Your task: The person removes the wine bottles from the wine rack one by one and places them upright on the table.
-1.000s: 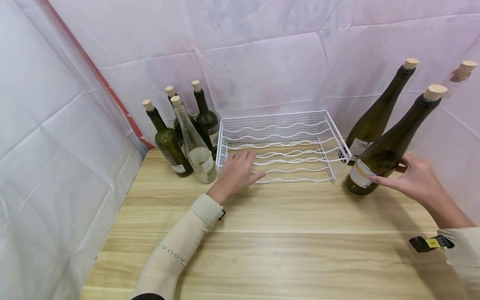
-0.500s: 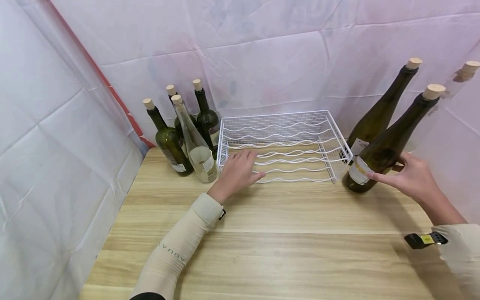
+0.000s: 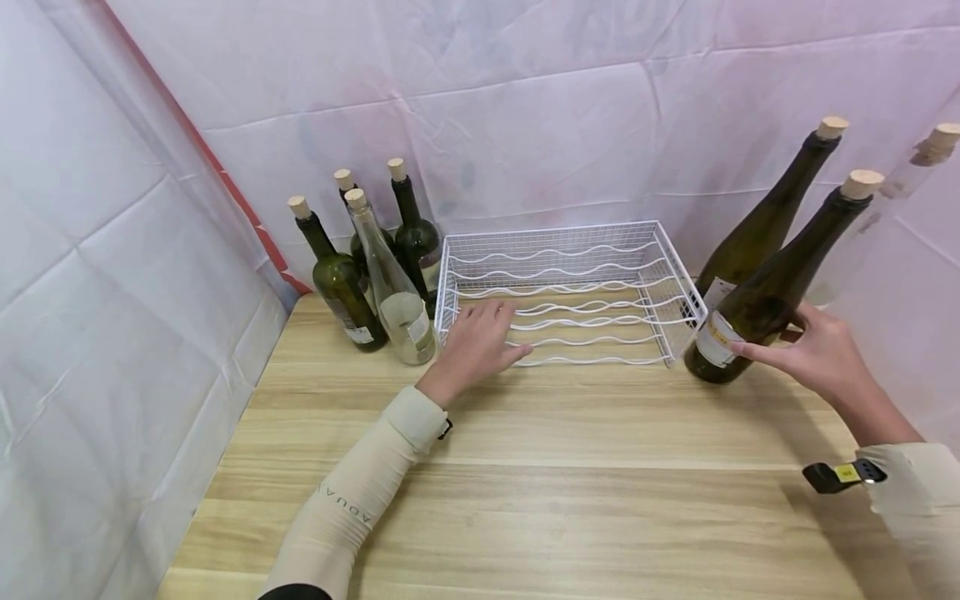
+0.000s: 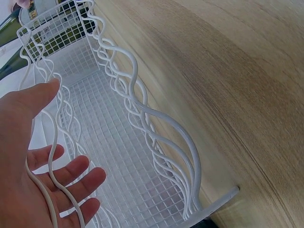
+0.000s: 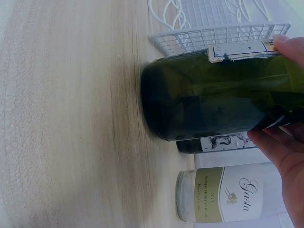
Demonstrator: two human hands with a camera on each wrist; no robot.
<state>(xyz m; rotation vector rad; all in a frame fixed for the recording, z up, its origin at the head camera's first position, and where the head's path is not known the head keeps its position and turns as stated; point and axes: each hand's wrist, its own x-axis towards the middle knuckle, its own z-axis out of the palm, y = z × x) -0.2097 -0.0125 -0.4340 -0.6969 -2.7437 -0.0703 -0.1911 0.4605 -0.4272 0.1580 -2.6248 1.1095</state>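
My right hand grips a dark green wine bottle, corked and with a pale label, low on its body. The bottle stands at the right end of a white wire bottle rack; its base is close over the tabletop in the right wrist view. Thumb and fingers lie on opposite sides of the bottle. My left hand rests with loosely bent fingers on the rack's left part. Wavy rack wires cross in front of those fingers in the left wrist view.
Several corked bottles stand left of the rack, a clear bottle among them. Behind the held bottle are another green bottle and a clear one labelled Gasta. Pale sheeting hangs behind the wooden table.
My right hand and the green wine bottle have shifted slightly left, closer to the rack's right end. My left hand stays in place on the rack.
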